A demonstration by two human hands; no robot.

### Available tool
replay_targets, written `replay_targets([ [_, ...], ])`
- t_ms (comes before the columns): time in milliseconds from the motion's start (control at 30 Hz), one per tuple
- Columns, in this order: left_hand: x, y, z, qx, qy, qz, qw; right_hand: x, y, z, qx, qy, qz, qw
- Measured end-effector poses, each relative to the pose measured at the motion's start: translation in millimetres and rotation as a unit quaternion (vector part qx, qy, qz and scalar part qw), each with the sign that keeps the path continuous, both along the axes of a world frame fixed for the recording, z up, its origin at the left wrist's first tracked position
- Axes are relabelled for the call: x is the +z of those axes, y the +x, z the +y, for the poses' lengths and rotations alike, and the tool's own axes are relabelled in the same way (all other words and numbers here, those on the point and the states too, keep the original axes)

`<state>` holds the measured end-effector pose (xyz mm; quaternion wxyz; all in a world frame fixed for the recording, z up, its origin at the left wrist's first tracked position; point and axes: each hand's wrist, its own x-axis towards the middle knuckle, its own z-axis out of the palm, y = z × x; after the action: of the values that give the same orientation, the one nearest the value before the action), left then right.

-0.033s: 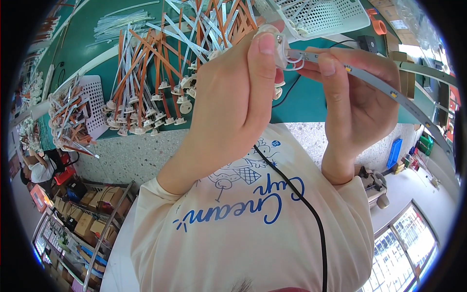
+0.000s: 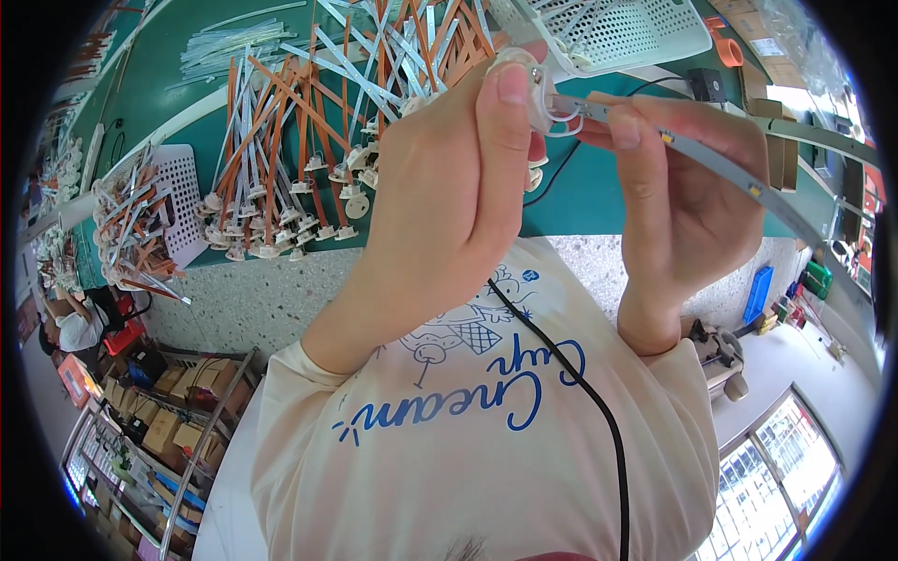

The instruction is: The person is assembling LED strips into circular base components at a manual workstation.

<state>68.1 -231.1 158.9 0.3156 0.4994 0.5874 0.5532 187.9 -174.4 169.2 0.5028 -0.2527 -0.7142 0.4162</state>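
My left hand (image 2: 449,178) is closed around a small white plastic lamp base (image 2: 537,92), the thumb pressed along its side. Thin white wires (image 2: 567,122) loop out of the base toward a narrow LED strip (image 2: 716,159) dotted with small yellow chips. Close to its wired end, my right hand (image 2: 697,182) pinches that strip between thumb and fingers. From there the strip bends away down to the right rim. Part of the base is hidden behind my left fingers.
On the green table (image 2: 585,201), several orange and silver strips with white bases (image 2: 281,206) lie in a heap. A white perforated basket (image 2: 645,42) stands at the far side, another (image 2: 178,201) at left. Clear strips (image 2: 229,51) lie far left. Black cable (image 2: 599,411) crosses my shirt.
My right fingers have shifted very slightly to the left along the strip. The strip's free length hangs a little lower. My left hand stays in place.
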Motion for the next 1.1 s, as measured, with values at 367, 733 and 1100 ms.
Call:
replay_targets([
  [367, 3.8, -1.8, 3.8, -0.035, -0.075, -0.067, 0.994, -11.1, 2.3, 1.0, 0.0, 0.051, -0.043, 0.998],
  [733, -20.7, -0.9, 9.9, 0.034, 0.119, -0.073, 0.99, -27.2, -7.8, 12.5, -0.046, -0.07, 0.092, 0.992],
  [1100, -39.2, -11.9, 19.0, -0.061, -0.043, -0.239, 0.968, -42.6, -9.2, 44.4, -0.021, -0.147, 0.014, 0.989],
])
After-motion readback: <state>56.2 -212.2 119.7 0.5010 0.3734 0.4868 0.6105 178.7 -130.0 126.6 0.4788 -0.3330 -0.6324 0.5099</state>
